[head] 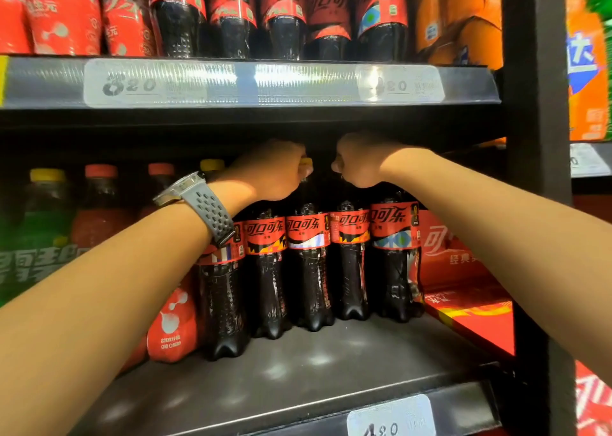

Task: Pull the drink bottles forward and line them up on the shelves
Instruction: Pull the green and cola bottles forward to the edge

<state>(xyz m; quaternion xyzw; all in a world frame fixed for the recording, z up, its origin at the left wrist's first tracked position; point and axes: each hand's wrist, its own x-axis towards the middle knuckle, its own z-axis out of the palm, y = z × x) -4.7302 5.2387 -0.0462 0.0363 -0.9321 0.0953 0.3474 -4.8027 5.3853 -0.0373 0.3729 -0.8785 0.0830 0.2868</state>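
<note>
Row of five dark plastic cola bottles with red labels, centre of frame, upright on black metal lower shelf. Set well back from the front lip, in a slant: leftmost nearest the edge, rightmost deepest. Long axis vertical on all five, caps up, bases down, label fronts turned roughly toward the camera.

Left grip, upper centre, curled tight round a small yellow bottle cap peeking out at its right side; body of that bottle hidden behind the front row. Right grip just beside, not touching the left, fisted above the row; contents hidden, so cannot tell whether closed on a neck or on nothing. Grey perforated watch strap on the left wrist.

Handling, as a judgement: full, so fairly heavy for the size; stiff-walled under pressure, not fragile; smooth plastic, likely slick along the waisted body. Tall with a narrow foot, so prone to tip if dragged by the top alone. Best hold at the neck just under the cap, or round the pinched waist below the label; then slide forward with the base flat on the shelf. Little headroom under the grey price strip of the upper shelf, so sliding preferred over lifting.
</note>
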